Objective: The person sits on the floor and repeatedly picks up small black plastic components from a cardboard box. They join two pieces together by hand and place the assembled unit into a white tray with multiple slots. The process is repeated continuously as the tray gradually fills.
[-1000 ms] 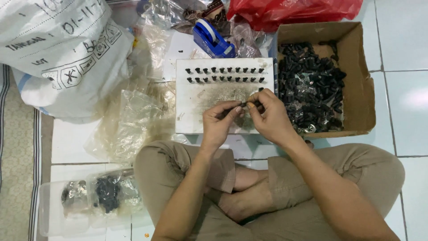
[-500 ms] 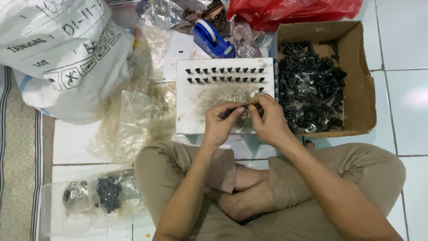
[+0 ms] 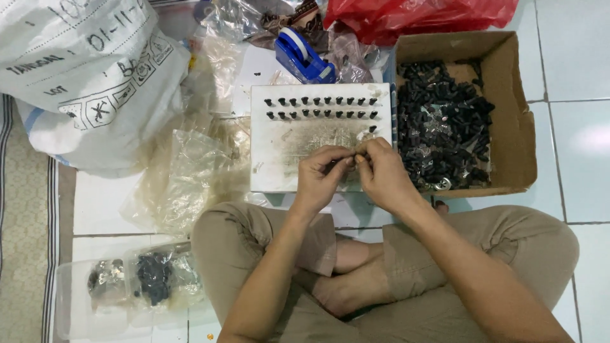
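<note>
Both hands meet fingertip to fingertip over the near half of the white board [image 3: 279, 159]. The left hand [image 3: 321, 174] and right hand [image 3: 381, 174] are each pinched narrow on one small dark part [image 3: 351, 158], which is largely hidden between the fingers; its shape cannot be told. Holding it above the board would let a dropped piece land on the board and not on the floor.

Far left of the hands lies a large white sack [image 3: 82, 70]. Nearer, crumpled clear bags [image 3: 184, 178] cover the tiles, and a clear tub [image 3: 127, 286] with bagged dark pieces sits beside the left knee.

Just beyond the hands, two rows of small black pegs [image 3: 321, 108] stand upright in the board, with one lone peg starting a third row. Behind the board rests a blue tape dispenser [image 3: 302, 57].

Immediately right of the right hand, a cardboard box [image 3: 508, 127] of loose black parts touches the board's edge, presumably for short reaches. Open tile remains only farther right.
</note>
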